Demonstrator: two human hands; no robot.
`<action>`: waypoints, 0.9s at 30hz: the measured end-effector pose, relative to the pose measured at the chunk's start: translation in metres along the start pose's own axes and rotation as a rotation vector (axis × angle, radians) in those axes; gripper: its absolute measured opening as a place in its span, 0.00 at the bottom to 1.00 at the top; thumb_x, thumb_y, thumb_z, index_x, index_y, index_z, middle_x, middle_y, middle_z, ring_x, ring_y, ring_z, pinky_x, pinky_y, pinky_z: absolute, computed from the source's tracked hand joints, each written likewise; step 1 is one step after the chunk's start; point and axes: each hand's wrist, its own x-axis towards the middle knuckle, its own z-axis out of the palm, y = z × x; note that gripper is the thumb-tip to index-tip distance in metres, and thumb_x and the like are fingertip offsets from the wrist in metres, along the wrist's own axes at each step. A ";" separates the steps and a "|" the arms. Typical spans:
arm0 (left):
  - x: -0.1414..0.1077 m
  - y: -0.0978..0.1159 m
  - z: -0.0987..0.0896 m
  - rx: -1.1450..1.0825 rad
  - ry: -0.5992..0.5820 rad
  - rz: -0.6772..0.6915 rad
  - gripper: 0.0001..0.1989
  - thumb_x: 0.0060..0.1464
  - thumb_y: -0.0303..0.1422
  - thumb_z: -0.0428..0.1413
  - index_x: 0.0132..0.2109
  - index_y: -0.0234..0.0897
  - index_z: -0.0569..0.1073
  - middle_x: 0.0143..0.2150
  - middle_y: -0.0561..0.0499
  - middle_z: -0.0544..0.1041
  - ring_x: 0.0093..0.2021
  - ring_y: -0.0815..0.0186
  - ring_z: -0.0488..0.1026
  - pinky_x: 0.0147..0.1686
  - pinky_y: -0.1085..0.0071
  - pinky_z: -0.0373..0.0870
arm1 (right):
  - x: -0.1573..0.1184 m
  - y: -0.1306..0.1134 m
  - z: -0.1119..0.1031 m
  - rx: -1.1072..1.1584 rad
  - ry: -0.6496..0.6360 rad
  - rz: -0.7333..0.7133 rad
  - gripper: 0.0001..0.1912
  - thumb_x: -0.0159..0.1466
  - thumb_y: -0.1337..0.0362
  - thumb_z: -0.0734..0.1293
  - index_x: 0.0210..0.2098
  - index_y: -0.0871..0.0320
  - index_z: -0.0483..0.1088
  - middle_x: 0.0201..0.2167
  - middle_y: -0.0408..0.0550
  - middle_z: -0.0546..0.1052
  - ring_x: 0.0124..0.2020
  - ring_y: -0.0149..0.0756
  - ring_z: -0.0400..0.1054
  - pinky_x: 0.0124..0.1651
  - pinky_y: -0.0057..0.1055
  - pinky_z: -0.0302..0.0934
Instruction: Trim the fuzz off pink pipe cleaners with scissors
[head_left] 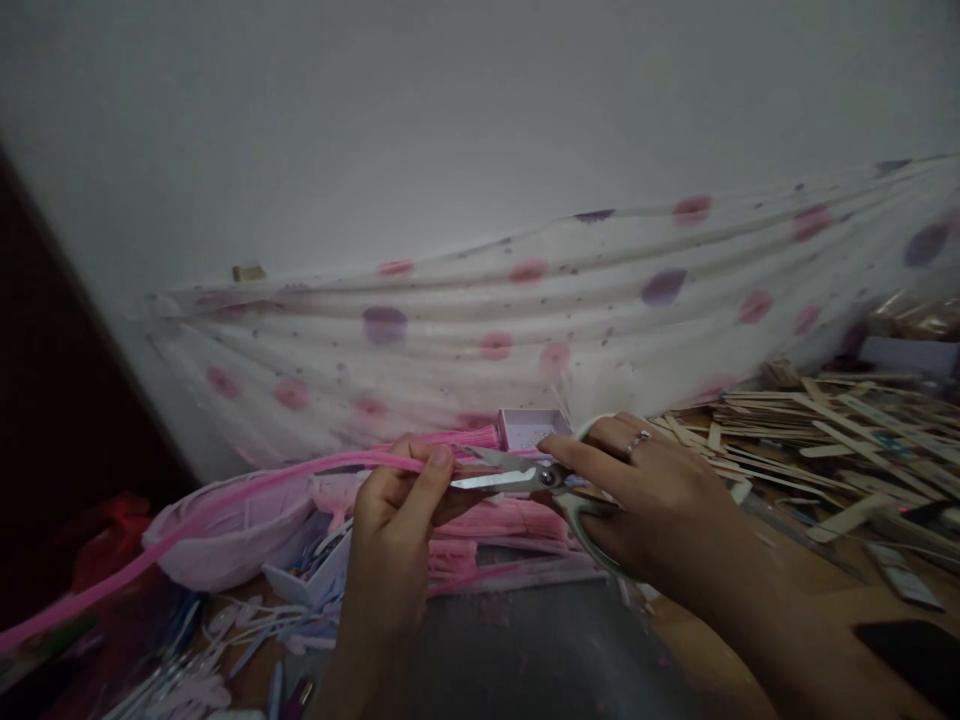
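Observation:
My left hand (pixel 397 515) pinches a long pink pipe cleaner (pixel 277 474) between thumb and fingers. The strand trails away to the lower left edge of the view. In my right hand (pixel 660 500) is a pair of scissors (pixel 546 478), my fingers through its pale handles. The blades are parted, with their tips right beside my left fingertips. Whether they touch the strand is hard to see. Behind and below the hands lie bundles of pink pipe cleaners (pixel 502 520), partly hidden by the scissors.
A pale basket (pixel 232 535) and a small box of odds and ends (pixel 300 580) stand at left. A white tray (pixel 532 425) sits behind the scissors. Many wooden sticks (pixel 832 440) are heaped at right. A dark mat (pixel 525 650) covers the near table.

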 end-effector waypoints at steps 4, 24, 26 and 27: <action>0.000 -0.001 0.000 -0.007 0.004 0.003 0.09 0.48 0.32 0.60 0.25 0.35 0.69 0.24 0.54 0.76 0.30 0.65 0.78 0.38 0.67 0.77 | 0.001 0.000 0.001 -0.006 -0.008 0.002 0.17 0.57 0.71 0.64 0.46 0.57 0.72 0.31 0.48 0.72 0.34 0.39 0.65 0.34 0.33 0.59; 0.003 -0.006 -0.003 -0.048 0.049 -0.001 0.12 0.46 0.36 0.63 0.29 0.35 0.69 0.24 0.54 0.78 0.31 0.61 0.79 0.38 0.65 0.77 | 0.001 0.000 0.000 -0.003 -0.010 0.024 0.12 0.58 0.66 0.68 0.42 0.56 0.73 0.29 0.46 0.72 0.32 0.39 0.66 0.32 0.33 0.56; 0.003 -0.007 -0.004 -0.075 0.050 0.006 0.12 0.47 0.36 0.63 0.30 0.35 0.68 0.23 0.53 0.78 0.31 0.60 0.79 0.37 0.64 0.77 | 0.001 0.000 0.000 0.015 -0.010 0.029 0.12 0.58 0.65 0.68 0.43 0.56 0.72 0.29 0.46 0.72 0.32 0.39 0.66 0.32 0.33 0.56; 0.004 -0.006 -0.005 -0.084 0.048 0.010 0.12 0.47 0.36 0.62 0.30 0.36 0.68 0.23 0.53 0.78 0.31 0.60 0.79 0.37 0.64 0.77 | 0.001 -0.001 0.000 0.026 -0.005 0.032 0.13 0.58 0.64 0.69 0.43 0.56 0.72 0.29 0.46 0.72 0.32 0.39 0.67 0.33 0.33 0.57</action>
